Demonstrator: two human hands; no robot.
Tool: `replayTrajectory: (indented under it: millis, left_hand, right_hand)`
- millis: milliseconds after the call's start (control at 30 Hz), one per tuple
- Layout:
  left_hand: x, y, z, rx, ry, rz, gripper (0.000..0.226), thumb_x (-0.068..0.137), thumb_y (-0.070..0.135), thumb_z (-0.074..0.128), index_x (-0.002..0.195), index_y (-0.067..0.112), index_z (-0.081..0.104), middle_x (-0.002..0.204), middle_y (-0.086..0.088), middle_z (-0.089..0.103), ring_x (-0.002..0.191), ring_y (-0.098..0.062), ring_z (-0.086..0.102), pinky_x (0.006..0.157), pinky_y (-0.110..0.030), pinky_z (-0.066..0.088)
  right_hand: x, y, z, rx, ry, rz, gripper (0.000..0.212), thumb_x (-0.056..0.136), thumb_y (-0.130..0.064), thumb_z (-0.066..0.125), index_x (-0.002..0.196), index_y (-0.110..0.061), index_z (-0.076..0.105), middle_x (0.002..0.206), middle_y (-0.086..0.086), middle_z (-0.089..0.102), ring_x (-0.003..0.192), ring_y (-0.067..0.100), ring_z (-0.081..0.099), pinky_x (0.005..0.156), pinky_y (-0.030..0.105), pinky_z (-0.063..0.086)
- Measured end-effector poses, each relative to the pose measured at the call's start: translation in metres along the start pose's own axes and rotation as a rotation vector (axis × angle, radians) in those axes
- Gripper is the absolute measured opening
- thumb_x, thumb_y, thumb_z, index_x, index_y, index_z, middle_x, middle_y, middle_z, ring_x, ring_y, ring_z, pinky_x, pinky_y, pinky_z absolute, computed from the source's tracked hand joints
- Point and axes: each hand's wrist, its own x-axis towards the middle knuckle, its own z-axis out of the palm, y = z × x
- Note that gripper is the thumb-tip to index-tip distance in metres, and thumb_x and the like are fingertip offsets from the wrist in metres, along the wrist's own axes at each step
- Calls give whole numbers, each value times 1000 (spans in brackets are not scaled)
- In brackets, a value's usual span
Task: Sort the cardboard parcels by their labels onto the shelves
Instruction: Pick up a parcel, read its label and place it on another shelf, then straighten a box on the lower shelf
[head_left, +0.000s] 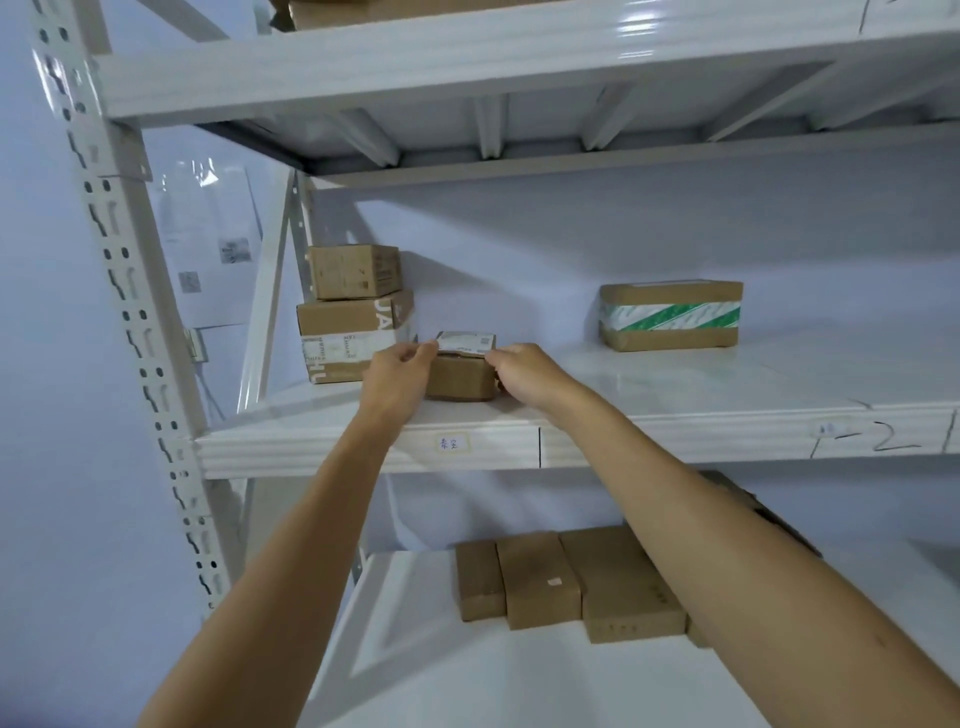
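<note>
Hands (400, 371) (527, 374) gripping small parcel (461, 379), middle shelf (675, 379), stacked boxes (356, 317) beside

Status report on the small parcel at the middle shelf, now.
Left hand and right hand both on small parcel, label up, on middle shelf. Stacked boxes close at left, apart. Nothing blocking.

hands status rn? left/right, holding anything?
Left hand: closed on the left side of the small parcel on the middle shelf.
Right hand: closed on the same parcel's right side.
</note>
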Motion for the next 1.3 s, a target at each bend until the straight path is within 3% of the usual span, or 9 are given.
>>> replayTrajectory:
  millis: [167, 400, 533, 600, 700, 867, 1033, 1167, 1300]
  left_hand:
    - [4, -5, -4, -8, 19, -29, 39, 97, 43, 59, 116, 13, 77, 107, -9, 78, 106, -29, 69, 97, -40, 53]
    - [-2, -4, -6, -17, 38, -41, 39, 93, 46, 62, 112, 15, 76, 98, -6, 77, 96, -27, 68, 95, -44, 55]
    - [-5, -1, -10, -66, 38, -56, 40, 94, 48, 61, 110, 14, 74, 87, 1, 69, 88, -25, 60, 81, -40, 50]
    - [-10, 3, -12, -93, 49, -64, 40, 95, 45, 60, 113, 12, 73, 92, -2, 70, 92, -30, 65, 90, -49, 55]
    - [-22, 7, -14, -153, 70, -8, 41, 96, 35, 57, 120, 5, 70, 120, -20, 71, 121, -40, 63, 106, -57, 49]
    - [-49, 12, -23, -303, 35, 73, 32, 88, 38, 59, 116, 28, 70, 128, -3, 70, 121, -22, 66, 113, -45, 48]
    - [-82, 15, -16, -451, 37, 134, 29, 100, 20, 58, 128, 15, 65, 126, -11, 69, 99, -17, 69, 90, -34, 59]
    - [-114, 14, 8, -548, -24, 145, 18, 101, 11, 57, 116, 13, 67, 111, -6, 71, 81, -15, 70, 75, -31, 59]
    - [-142, 6, 42, -553, -136, 119, 16, 96, 14, 61, 111, 13, 67, 112, -16, 72, 86, -24, 72, 78, -31, 59]
  right_hand:
    - [1, 6, 10, -74, 48, -27, 42, 101, -40, 42, 109, -9, 70, 110, 12, 72, 104, 30, 65, 96, 40, 49]
    - [-4, 8, 10, -132, 84, -52, 49, 105, -37, 36, 121, 0, 64, 120, 19, 68, 114, 36, 62, 96, 40, 48]
    - [-9, 5, 10, -194, 120, -57, 51, 107, -38, 30, 147, -11, 46, 152, 15, 43, 136, 36, 47, 106, 40, 38]
    - [-13, 5, 9, -180, 169, -80, 53, 108, -36, 30, 154, -12, 37, 158, 13, 34, 141, 36, 43, 109, 38, 35]
    - [-19, 4, 7, -143, 241, -122, 50, 108, -33, 33, 153, -12, 39, 156, 13, 36, 138, 36, 47, 109, 39, 36]
    - [-32, 13, 3, -35, 369, -234, 45, 106, -25, 40, 149, -12, 43, 148, 11, 46, 130, 29, 54, 106, 38, 41]
    - [-73, 32, 4, 18, 603, -528, 37, 99, -15, 48, 136, -9, 49, 119, 9, 57, 99, 22, 60, 86, 42, 55]
    - [-106, 50, 2, 4, 608, -557, 35, 100, -15, 52, 134, -12, 51, 114, 3, 57, 96, 15, 58, 79, 29, 53]
    - [-130, 78, -11, 17, 617, -502, 33, 101, -19, 53, 134, -16, 49, 110, 1, 59, 94, 14, 59, 80, 36, 55]
